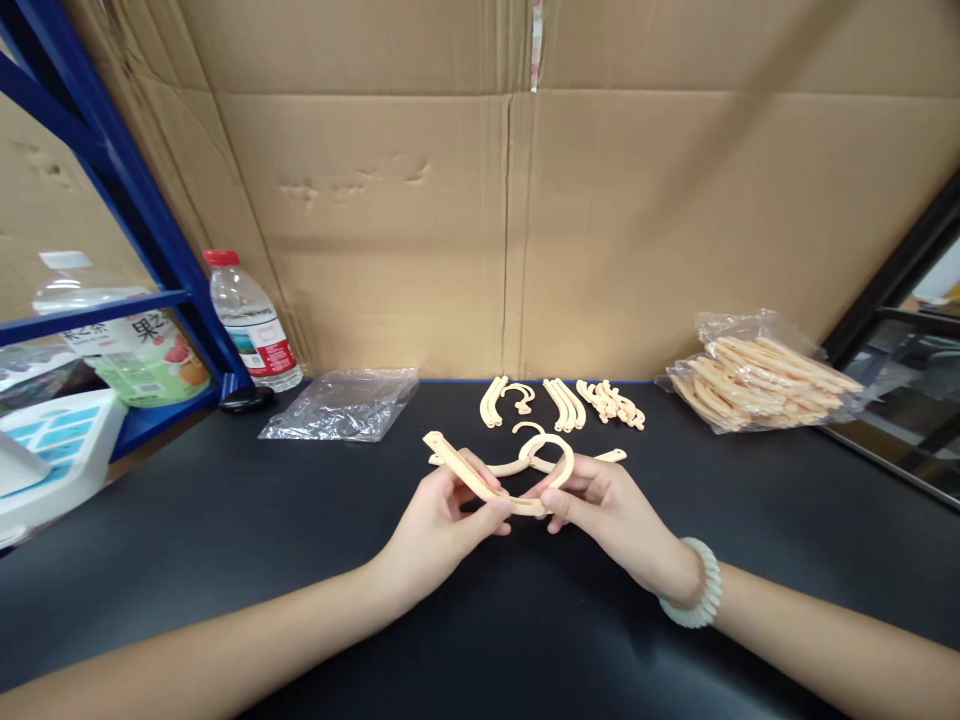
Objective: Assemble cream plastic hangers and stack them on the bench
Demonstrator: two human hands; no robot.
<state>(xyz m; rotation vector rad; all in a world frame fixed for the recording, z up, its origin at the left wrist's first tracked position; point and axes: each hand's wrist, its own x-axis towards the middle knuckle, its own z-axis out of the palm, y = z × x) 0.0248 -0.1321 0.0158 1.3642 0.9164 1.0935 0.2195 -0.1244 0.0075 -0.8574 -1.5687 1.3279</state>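
- Clock directions are counted from the two hands, with 12 o'clock straight ahead over the black table [510, 640].
- The left hand [446, 512] grips a pale bar [459, 466] between thumb and fingers; the bar's free end points to 10 o'clock.
- The right hand [613, 510] pinches the lower end of a pale hook [568, 462], and its curve rises toward 12 o'clock; a light bracelet [697, 585] is on this wrist.
- Bar and hook meet between the hands; I cannot tell if they are locked together.
- Just beyond, at 12 o'clock, a hanger [511, 468] lies on the table, partly hidden by the hands and the held pieces.
- Farther, between 11 and 12, there are two bars [492, 402] beside a small group of hooks [519, 396]; near 12 are three more bars [565, 404], and at 1 o'clock a heap of hooks [611, 404].
- At 2 o'clock rests a bag filled with pale pieces [765, 375].
- At 10 o'clock lie a flat plastic bag [341, 405] and, behind it, a red-capped bottle [255, 325], which stands near the cardboard wall [375, 240].
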